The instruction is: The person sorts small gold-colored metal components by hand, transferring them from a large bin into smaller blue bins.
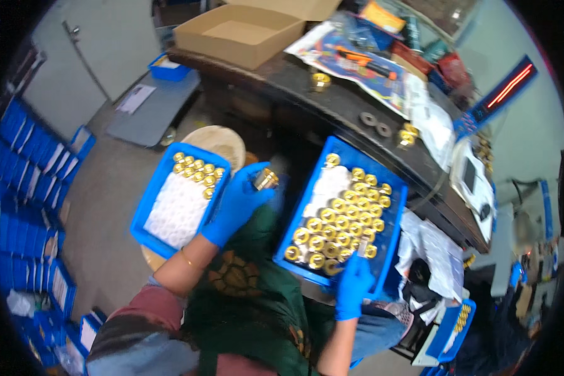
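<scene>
My left hand [241, 199], in a blue glove, is closed around a shiny brass fitting [266, 180] held upright between the two trays. My right hand [355, 283], also gloved in blue, is at the near edge of the right blue tray [281, 258]. Its fingers are pinched together, and a small pale slim piece [363, 245] shows at their tips, too blurred to name. Many brass fittings [343, 220] stand in rows in that tray. To the left, a second blue tray [142, 233] has a white pocketed liner [177, 210] with several brass fittings at its far end.
A dark workbench [266, 78] runs along the far side, bearing an open cardboard box [232, 39], metal rings [376, 124], and a few loose brass fittings [320, 81]. Stacked blue trays [28, 232] line the left. The left tray rests on a round stool [216, 143].
</scene>
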A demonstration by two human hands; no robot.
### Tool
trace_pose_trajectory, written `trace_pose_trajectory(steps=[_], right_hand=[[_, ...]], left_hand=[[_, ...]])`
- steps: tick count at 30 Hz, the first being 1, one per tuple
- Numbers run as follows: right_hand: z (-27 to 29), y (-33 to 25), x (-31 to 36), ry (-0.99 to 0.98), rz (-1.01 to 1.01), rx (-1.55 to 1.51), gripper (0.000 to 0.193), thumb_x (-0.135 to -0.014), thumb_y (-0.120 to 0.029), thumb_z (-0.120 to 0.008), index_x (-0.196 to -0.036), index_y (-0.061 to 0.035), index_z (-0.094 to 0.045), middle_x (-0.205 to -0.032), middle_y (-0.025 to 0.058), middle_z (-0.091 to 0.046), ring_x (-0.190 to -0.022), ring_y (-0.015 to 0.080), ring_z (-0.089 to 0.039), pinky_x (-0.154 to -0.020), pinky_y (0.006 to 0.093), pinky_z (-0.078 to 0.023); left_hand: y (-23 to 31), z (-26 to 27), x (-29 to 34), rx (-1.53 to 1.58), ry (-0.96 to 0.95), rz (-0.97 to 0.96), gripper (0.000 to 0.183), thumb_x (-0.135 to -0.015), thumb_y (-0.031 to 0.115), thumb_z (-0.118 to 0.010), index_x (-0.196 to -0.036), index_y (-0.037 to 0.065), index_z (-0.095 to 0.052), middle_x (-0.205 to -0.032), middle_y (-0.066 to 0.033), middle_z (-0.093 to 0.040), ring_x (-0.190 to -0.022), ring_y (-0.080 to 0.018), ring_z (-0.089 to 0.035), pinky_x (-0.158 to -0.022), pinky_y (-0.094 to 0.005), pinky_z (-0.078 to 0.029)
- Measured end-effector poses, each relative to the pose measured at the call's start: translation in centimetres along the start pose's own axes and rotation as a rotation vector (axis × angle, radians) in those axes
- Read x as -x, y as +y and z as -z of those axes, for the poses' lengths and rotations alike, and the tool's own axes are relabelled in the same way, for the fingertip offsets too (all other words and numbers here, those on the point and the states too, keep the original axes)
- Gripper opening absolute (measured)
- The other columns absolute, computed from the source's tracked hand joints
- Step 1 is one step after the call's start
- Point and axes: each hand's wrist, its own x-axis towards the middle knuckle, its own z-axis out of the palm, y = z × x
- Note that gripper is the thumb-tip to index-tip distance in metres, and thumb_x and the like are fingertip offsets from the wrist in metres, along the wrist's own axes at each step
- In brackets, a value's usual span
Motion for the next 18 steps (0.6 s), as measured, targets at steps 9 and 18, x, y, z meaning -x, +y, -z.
trace_pose_trajectory(steps=[9,18], right_hand=[[0.2,0.0,-0.5,0.002,-0.322,-0.398,0.032,-0.089,-0.026,-0.046,-0.067,-0.0024,-0.049,-0.052,0.0024,-0.047,-0.039,0.0086,-0.042,-0.035,0.0234,-0.034],[0.7,-1.4,-0.7,0.012,-0.414,-0.485,0.031,-0.089,-0.025,-0.045,-0.067,-0.0036,-0.048,-0.051,0.0026,-0.047,-0.037,0.0092,-0.043,-0.033,0.0221,-0.033]], left_hand=[[-15.8,15.0,3.6,-0.808,0.704,0.188,0.037,-0.066,0.017,-0.069,-0.096,-0.002,-0.057,-0.088,-0.0210,-0.059,-0.083,-0.0318,-0.058,-0.073,-0.0369,-0.047],[-18.7,14.4,3.5,-0.569,0.716,0.306,0.047,-0.074,0.029,-0.064,-0.106,-0.003,-0.052,-0.089,-0.0211,-0.060,-0.082,-0.0305,-0.059,-0.071,-0.0362,-0.046]])
